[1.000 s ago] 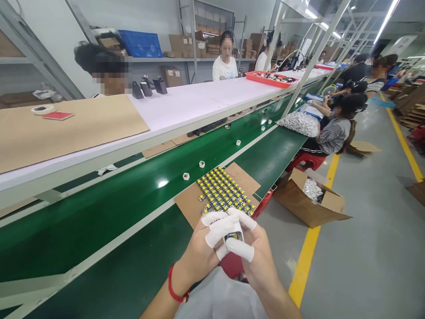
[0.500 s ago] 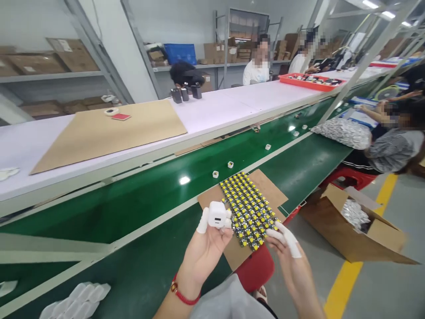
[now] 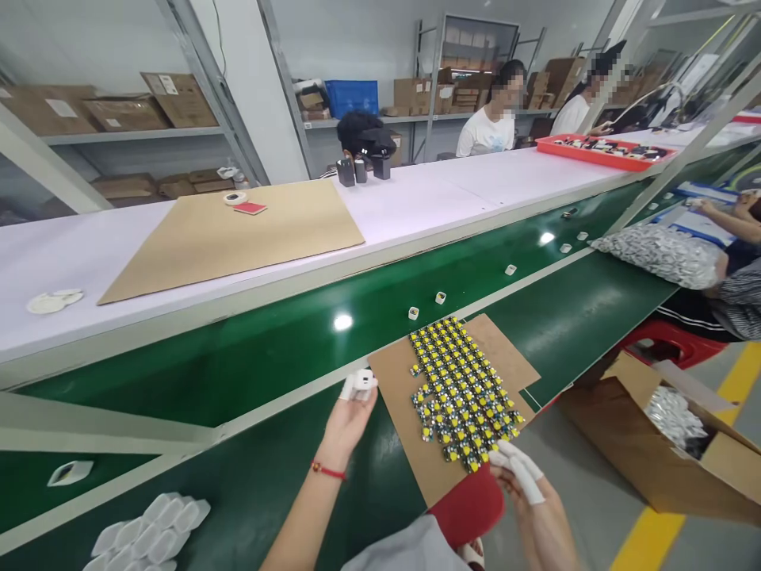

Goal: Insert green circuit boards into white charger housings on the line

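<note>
In my left hand [image 3: 352, 408] is a small white charger housing [image 3: 365, 381] with a dark port slot, held in the fingertips above the edge of the green belt. White covers sit on some fingers of both hands. My right hand [image 3: 526, 484] is at the near right corner of a grid of small circuit boards [image 3: 460, 381] topped with yellow blocks. Its fingers are bent together and touch the boards there; whether they grip one is hidden. The boards lie on a brown cardboard sheet [image 3: 395, 396], some slightly apart on the grid's left side.
White housings [image 3: 414, 313] sit spaced along the green belt [image 3: 285, 333]. More white shells [image 3: 155, 527] are grouped at lower left. A bag of silvery parts [image 3: 666, 254] and an open carton [image 3: 630, 428] are at right. Beyond the belt, a white bench holds a red tray [image 3: 600, 152]; co-workers sit farther off.
My left hand has reached forward and left with the charger housing, away from the boards and toward the belt. My right hand stays at the grid's corner. The view has shifted left.
</note>
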{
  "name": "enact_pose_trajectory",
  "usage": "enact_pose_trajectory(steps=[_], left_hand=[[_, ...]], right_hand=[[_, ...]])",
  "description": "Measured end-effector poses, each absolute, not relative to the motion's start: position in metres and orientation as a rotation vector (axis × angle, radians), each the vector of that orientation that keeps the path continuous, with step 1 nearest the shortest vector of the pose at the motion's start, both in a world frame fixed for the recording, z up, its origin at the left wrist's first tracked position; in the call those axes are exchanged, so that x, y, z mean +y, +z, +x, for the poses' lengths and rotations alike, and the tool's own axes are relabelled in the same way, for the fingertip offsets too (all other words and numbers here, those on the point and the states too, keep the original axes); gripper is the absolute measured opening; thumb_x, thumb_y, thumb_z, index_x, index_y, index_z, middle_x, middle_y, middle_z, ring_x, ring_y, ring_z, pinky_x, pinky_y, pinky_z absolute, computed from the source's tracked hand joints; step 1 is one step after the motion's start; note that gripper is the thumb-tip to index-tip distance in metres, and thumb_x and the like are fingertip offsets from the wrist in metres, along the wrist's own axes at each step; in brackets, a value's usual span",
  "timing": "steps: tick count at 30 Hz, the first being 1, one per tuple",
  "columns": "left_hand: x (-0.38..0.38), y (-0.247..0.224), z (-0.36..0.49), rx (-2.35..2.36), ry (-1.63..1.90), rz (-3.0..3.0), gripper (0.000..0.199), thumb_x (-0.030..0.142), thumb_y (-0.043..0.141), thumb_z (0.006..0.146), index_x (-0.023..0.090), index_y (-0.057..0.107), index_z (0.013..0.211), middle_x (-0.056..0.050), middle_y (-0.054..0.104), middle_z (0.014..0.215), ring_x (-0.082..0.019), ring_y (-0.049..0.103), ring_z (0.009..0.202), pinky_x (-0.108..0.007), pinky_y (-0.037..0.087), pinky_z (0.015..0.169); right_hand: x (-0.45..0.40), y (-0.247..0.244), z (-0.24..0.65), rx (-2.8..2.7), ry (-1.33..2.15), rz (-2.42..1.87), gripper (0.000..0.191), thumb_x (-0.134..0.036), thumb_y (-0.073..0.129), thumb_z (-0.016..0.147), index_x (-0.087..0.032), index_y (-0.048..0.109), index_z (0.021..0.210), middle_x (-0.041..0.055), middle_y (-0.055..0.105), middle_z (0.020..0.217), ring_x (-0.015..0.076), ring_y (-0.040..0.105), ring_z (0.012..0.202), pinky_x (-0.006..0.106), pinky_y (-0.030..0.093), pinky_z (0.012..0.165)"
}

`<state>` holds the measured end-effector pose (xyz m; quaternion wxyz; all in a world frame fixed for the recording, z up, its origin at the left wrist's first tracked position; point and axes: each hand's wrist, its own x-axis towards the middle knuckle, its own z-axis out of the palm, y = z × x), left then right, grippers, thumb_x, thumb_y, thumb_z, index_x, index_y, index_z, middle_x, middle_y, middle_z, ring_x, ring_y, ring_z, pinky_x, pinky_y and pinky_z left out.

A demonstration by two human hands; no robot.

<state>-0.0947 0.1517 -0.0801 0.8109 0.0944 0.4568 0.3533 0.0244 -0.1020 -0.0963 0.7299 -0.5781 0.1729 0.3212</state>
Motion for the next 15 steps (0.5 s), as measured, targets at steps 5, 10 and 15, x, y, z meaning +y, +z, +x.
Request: enact_pose_trajectory(steps=[5,10,15], left_hand=[[0.247,-0.151,-0.113,1.414,0.814,0.635,0.006,0.01,0.057,0.091,0.012,0.062,0.089,0.0,0.066,0.083,-0.012,0.064,0.072,-0.027,0.056,0.067],[0.323,-0.177,-0.135,1.733,0.736,1.135,0.012,0.017,0.065,0.087,0.012,0.064,0.098,-0.006,0.065,0.111,-0.023,0.062,0.107,-0.043,0.053,0.091],[0.358,-0.199,-0.147,1.829,0.543,1.511,0.008,0.017,0.065,0.086,0.013,0.064,0.093,-0.006,0.066,0.102,-0.023,0.062,0.104,-0.045,0.05,0.093]], right_hand=[[-0.105,-0.132,0.014,0.382,0.863,-1.323,0.069,-0.056,0.091,0.029,-0.017,0.077,0.084,0.0071,0.076,0.076,0.0156,0.065,0.067,0.022,0.05,0.06],[-0.107,-0.166,0.002,0.295,0.77,-1.288,0.056,-0.062,0.087,0.042,-0.021,0.078,0.078,0.0096,0.076,0.076,0.0191,0.067,0.062,0.028,0.051,0.058],[-0.096,-0.189,-0.003,0.106,0.702,-1.546,0.064,-0.075,0.069,0.058,-0.019,0.077,0.086,0.0119,0.076,0.078,0.0251,0.068,0.064,0.037,0.053,0.06]])
